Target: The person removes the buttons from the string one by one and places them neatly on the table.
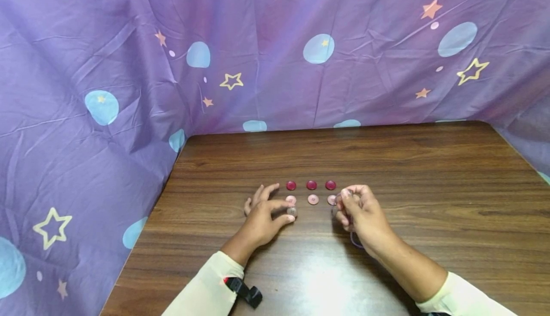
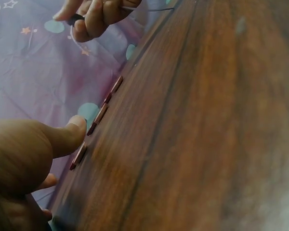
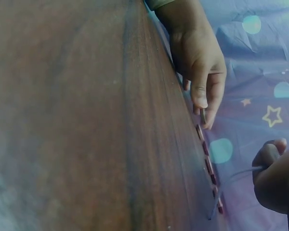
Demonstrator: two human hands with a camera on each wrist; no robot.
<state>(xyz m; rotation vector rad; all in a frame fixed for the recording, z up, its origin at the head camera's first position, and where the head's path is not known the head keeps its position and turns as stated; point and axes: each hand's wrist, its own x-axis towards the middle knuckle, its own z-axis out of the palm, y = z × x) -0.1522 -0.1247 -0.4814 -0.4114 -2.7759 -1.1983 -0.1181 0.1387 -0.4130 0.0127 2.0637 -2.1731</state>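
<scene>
In the head view my left hand (image 1: 262, 218) pinches a grey-brown button (image 1: 292, 212) between thumb and index finger, just in front of a pink button (image 1: 290, 200) at the row's left end. My right hand (image 1: 363, 215) has curled fingers around a thin purple cord (image 1: 355, 242), which loops below the palm. In the left wrist view a small dark piece (image 2: 75, 19) shows between that hand's thumb and fingers; its kind I cannot tell. The right fingertips are beside the rightmost pink button (image 1: 332, 200). The pinched button (image 3: 203, 116) stands on edge in the right wrist view.
Behind the pink row, which includes a middle button (image 1: 313, 199), lie three dark-red buttons, one at centre (image 1: 311, 185). All rest on a brown wood-grain table (image 1: 429, 173). A purple cloth (image 1: 266, 25) with stars and blue spots hangs along the table's back and left side.
</scene>
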